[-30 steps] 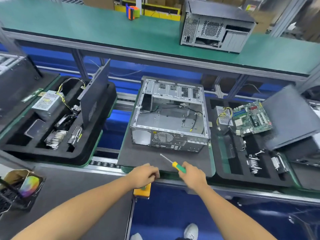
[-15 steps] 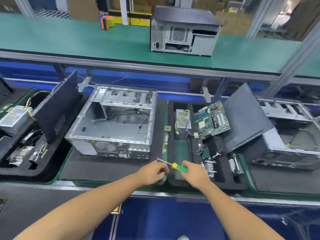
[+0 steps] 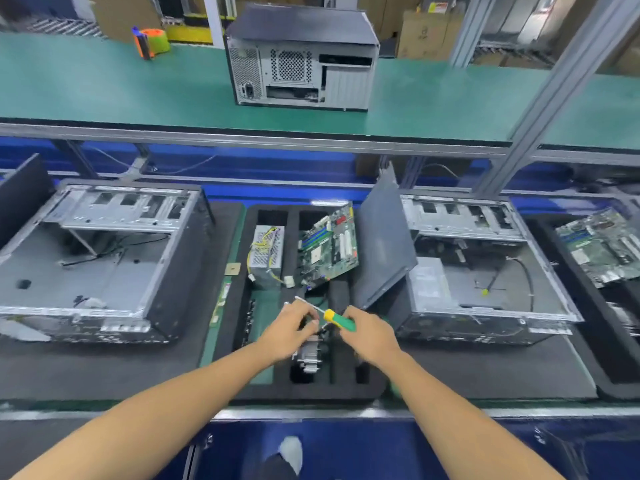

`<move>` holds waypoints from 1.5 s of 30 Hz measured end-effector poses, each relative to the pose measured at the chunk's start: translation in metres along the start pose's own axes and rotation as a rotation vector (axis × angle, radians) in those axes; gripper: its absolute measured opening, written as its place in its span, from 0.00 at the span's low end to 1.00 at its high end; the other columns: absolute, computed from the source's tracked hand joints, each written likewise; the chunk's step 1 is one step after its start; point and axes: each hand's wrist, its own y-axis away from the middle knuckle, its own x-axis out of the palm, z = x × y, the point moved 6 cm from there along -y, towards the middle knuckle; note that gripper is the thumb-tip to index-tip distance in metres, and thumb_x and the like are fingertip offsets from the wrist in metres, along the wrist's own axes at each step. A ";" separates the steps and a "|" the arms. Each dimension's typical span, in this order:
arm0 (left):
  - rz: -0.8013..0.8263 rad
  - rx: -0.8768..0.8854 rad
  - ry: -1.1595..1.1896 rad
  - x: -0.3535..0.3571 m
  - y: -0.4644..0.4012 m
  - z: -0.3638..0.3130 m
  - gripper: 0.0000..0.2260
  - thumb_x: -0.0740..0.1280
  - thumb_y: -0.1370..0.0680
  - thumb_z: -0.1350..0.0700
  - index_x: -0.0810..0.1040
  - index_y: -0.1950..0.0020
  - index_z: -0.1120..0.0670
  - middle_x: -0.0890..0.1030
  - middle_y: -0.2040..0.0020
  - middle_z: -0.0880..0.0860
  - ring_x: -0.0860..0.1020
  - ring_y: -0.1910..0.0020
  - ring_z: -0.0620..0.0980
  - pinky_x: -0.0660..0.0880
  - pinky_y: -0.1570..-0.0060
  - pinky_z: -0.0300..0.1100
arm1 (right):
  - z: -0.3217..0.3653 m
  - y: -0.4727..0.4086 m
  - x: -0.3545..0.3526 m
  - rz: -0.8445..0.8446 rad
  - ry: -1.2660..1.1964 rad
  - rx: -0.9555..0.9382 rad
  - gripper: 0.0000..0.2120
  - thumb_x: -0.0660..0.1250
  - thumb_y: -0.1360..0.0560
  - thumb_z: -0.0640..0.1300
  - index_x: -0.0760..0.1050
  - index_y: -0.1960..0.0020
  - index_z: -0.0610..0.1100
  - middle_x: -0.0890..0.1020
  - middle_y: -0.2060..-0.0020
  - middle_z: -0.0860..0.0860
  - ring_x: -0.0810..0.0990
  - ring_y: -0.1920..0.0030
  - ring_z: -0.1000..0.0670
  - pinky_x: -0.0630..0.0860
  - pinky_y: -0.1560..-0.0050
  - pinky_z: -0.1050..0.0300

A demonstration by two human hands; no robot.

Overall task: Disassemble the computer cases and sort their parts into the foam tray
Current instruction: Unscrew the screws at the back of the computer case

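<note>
A black foam tray [image 3: 239, 306] lies between two opened computer cases, the left case [image 3: 104, 265] and the right case [image 3: 478, 271]. In the tray sit a power supply [image 3: 266, 254], a tilted motherboard [image 3: 329, 247] and a leaning dark side panel [image 3: 381, 244]. My left hand [image 3: 289, 330] is over the tray's front slots, fingers curled on a finned metal heatsink [image 3: 308, 355] that hangs into a slot. My right hand [image 3: 369, 336] grips a screwdriver [image 3: 339, 320] with a green and yellow handle, its shaft pointing left over my left hand.
A closed computer case [image 3: 301, 64] and an orange and green tape roll [image 3: 150, 41] stand on the green upper shelf [image 3: 450, 109]. Another tray at the far right holds a second motherboard [image 3: 602, 247]. A metal post [image 3: 540, 109] rises at the right.
My view has swung right, so the foam tray now sits in front of me. Both hands moved forward over the tray's front slots, and the heatsink now shows under my left hand.
</note>
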 end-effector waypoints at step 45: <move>-0.218 0.253 -0.512 0.013 -0.095 -0.149 0.20 0.71 0.26 0.59 0.77 0.34 0.59 0.73 0.28 0.59 0.71 0.28 0.61 0.66 0.26 0.58 | -0.078 -0.073 -0.099 -0.331 -0.295 0.206 0.08 0.65 0.25 0.50 0.67 0.59 0.52 0.77 0.67 0.53 0.76 0.65 0.49 0.67 0.65 0.51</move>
